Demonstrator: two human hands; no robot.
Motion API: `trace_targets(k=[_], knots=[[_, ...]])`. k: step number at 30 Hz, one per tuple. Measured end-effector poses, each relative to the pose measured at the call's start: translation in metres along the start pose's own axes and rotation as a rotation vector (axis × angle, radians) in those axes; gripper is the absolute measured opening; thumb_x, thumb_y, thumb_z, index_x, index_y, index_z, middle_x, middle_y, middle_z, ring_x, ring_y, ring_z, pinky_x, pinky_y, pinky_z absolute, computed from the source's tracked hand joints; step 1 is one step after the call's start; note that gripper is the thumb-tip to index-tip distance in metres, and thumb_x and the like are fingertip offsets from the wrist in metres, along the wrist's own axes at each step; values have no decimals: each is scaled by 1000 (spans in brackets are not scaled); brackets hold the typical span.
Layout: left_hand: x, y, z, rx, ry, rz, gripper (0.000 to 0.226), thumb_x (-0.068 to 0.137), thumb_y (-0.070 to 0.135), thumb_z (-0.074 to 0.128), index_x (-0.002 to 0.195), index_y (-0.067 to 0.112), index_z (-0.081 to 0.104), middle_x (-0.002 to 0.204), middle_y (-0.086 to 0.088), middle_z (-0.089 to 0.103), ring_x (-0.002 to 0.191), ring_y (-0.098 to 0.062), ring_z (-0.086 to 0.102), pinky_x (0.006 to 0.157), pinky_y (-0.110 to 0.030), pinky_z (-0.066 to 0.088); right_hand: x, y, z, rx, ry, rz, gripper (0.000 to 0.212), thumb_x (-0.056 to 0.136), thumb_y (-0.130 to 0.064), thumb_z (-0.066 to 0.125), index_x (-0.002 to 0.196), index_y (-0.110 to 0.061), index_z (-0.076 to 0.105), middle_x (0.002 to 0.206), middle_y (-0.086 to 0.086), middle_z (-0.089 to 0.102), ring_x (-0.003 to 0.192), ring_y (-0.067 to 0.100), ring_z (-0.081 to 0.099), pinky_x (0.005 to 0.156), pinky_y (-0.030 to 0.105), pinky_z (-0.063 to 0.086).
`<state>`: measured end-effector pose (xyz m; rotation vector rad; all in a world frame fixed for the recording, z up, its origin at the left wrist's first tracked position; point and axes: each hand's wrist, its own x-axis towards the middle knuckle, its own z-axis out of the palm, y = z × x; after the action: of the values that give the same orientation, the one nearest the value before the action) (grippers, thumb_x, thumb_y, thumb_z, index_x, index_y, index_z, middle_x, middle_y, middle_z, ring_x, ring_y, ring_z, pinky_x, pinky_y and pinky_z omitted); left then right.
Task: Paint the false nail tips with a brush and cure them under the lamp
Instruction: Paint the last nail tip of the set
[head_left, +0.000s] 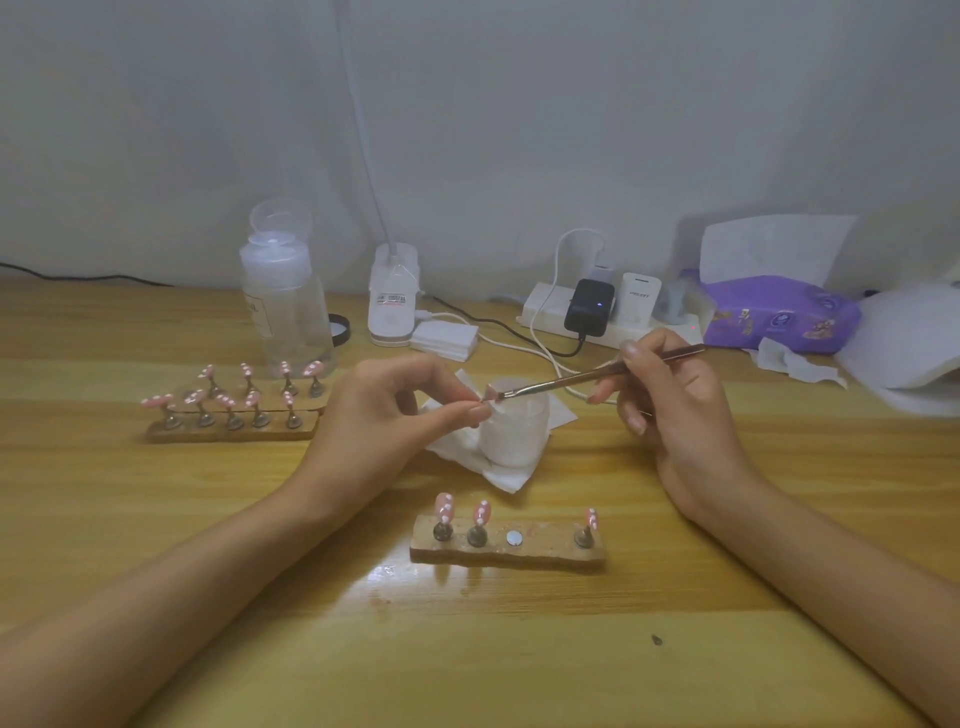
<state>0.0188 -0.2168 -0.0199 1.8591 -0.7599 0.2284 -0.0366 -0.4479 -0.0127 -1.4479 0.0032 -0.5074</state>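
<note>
The left hand (395, 410) pinched a small pink false nail tip (490, 393) between thumb and forefinger, holding it above the squat white jar (511, 431). The jar stood on a crumpled white tissue (506, 483) mid-counter. The right hand (675, 410) gripped a slim metallic-handled brush (597, 376) like a pen, with its bristles touching the held tip.

Just nearer the person lay a short wooden holder strip (509, 551) carrying three pink, white-dotted tips on small metal stands. A bare silver disc (514, 537) showed between the second stand and the far-right one. Both forearms flanked this strip without touching it. Beyond it, a broad stretch of the yellow wooden counter (467, 649) ran to the lower frame edge.

To the left, well apart from the left hand, two longer wooden strips (234, 430) sat side by side, crowded with more pink tips. A clear plastic pump bottle (285, 306) stood just behind them.

Along the wall edge stood a white boxy device with a pale stalk (393, 299), a stack of white pads (445, 339) and a white power strip (545, 312) with plugs and trailing cables. A purple tissue pack (779, 317) lay close behind the right hand.
</note>
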Motion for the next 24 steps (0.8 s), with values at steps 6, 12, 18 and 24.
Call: trace_targets(k=[6, 12, 18, 24], knots=[[0, -1, 1, -16, 6, 1, 16, 70, 52, 72, 72, 36, 72, 77, 20, 72, 51, -1, 44, 51, -16, 42, 0, -1, 1, 29, -62, -39, 24, 95, -29, 57, 72, -24, 52, 71, 10, 73, 39, 11, 39, 42, 18, 33], [0, -1, 0, -8, 3, 11, 20, 70, 57, 69, 74, 37, 72, 80, 20, 73, 52, -4, 46, 51, -22, 45, 0, 1, -1, -34, -19, -30, 28, 101, -13, 50, 73, -18, 47, 65, 10, 70, 37, 10, 35, 42, 19, 30], [-2, -2, 1, 32, 5, 43, 15, 73, 54, 70, 73, 39, 70, 78, 20, 71, 53, -6, 43, 53, -30, 43, 2, -5, -7, 5, 49, -56, 34, 100, -14, 50, 68, -24, 47, 55, 7, 63, 37, 10, 36, 41, 19, 26], [-3, -1, 0, 36, 3, 54, 14, 73, 55, 69, 72, 41, 68, 77, 19, 70, 55, -7, 44, 54, -33, 43, 13, -16, -21, -41, 126, -64, 34, 99, -11, 50, 66, -21, 48, 47, 3, 56, 37, 11, 40, 38, 18, 32]])
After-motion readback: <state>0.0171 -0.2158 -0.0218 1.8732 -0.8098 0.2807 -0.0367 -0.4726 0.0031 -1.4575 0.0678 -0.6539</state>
